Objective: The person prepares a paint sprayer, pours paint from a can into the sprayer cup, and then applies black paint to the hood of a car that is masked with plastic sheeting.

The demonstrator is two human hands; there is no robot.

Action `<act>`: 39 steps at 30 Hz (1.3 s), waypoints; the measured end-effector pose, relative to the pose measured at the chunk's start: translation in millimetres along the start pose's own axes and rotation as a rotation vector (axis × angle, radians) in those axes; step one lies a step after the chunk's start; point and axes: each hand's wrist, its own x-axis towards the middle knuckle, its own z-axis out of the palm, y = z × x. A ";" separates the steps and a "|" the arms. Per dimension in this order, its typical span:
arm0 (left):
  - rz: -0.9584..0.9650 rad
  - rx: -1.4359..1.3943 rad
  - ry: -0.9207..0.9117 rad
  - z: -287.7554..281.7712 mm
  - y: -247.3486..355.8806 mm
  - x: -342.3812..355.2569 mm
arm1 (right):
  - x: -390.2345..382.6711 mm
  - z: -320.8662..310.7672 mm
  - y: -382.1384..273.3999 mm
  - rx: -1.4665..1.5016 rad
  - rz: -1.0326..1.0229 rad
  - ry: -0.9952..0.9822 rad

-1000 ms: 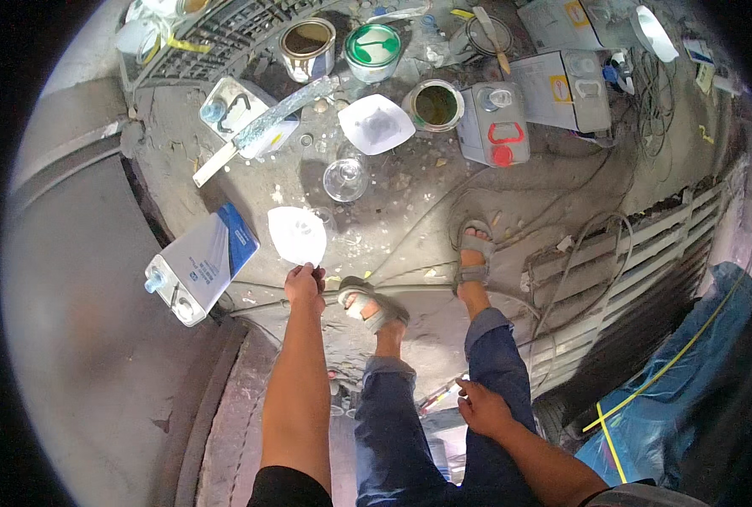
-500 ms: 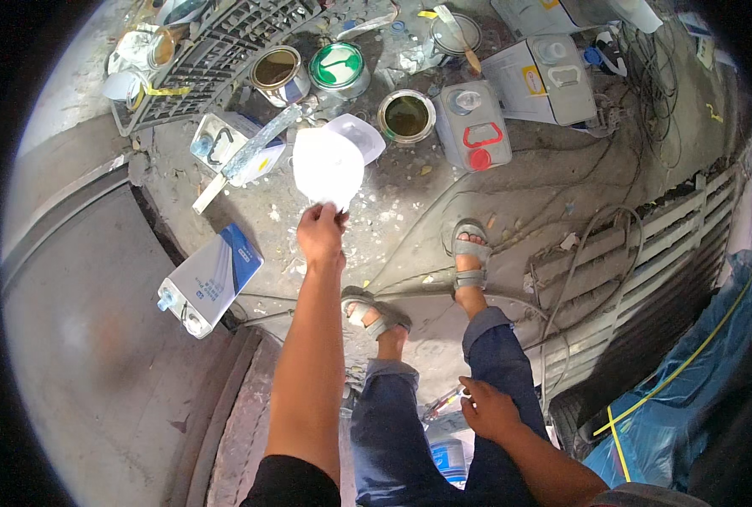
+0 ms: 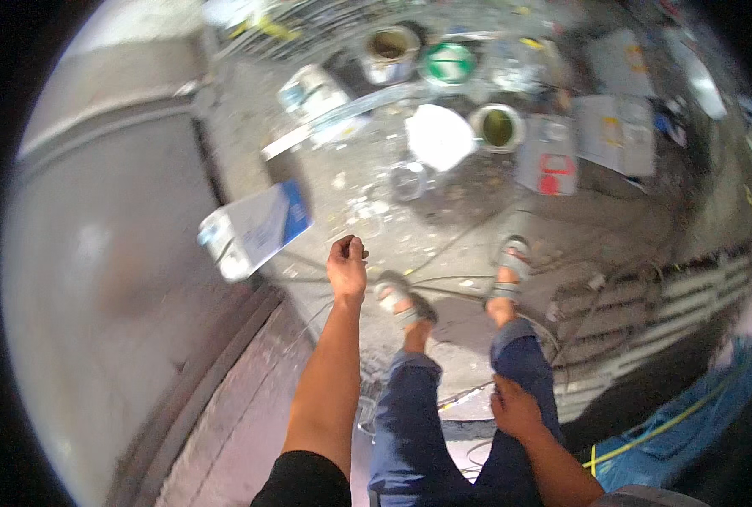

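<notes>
My left hand (image 3: pixel 348 264) is above the ground in front of my left foot, its fingers curled together; what they hold, if anything, is too blurred to make out. Farther off, a bright white plastic container (image 3: pixel 440 137) sits beside an open can (image 3: pixel 497 128) with dark contents. A clear round piece (image 3: pixel 408 180) lies nearer to me, its kind unclear. My right hand (image 3: pixel 515 407) rests on my right trouser leg with its fingers laid out, holding nothing.
A blue-and-white jerrycan (image 3: pixel 257 230) lies at left near a grey metal panel (image 3: pixel 114 270). Behind are a long flat stick (image 3: pixel 342 117), a green-topped can (image 3: pixel 449 63), another open can (image 3: pixel 390 52) and a red-handled jerrycan (image 3: pixel 548 156). Cables and slats (image 3: pixel 646 313) lie at right.
My left hand has drawn back toward me and no longer holds the white plastic piece. The view has swung, shifting the scene rightward. My right hand still rests on the leg.
</notes>
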 end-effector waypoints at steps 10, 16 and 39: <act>0.626 0.890 0.539 -249.4 31.7 55.3 | 3.0 28.0 -27.0 -0.182 -0.026 0.022; 0.398 0.993 0.417 -253.9 41.3 88.6 | 4.2 48.9 -29.7 -0.212 -0.042 0.037; 0.318 0.073 0.501 -283.9 9.1 82.9 | 9.5 85.1 -36.4 -0.189 -0.012 0.107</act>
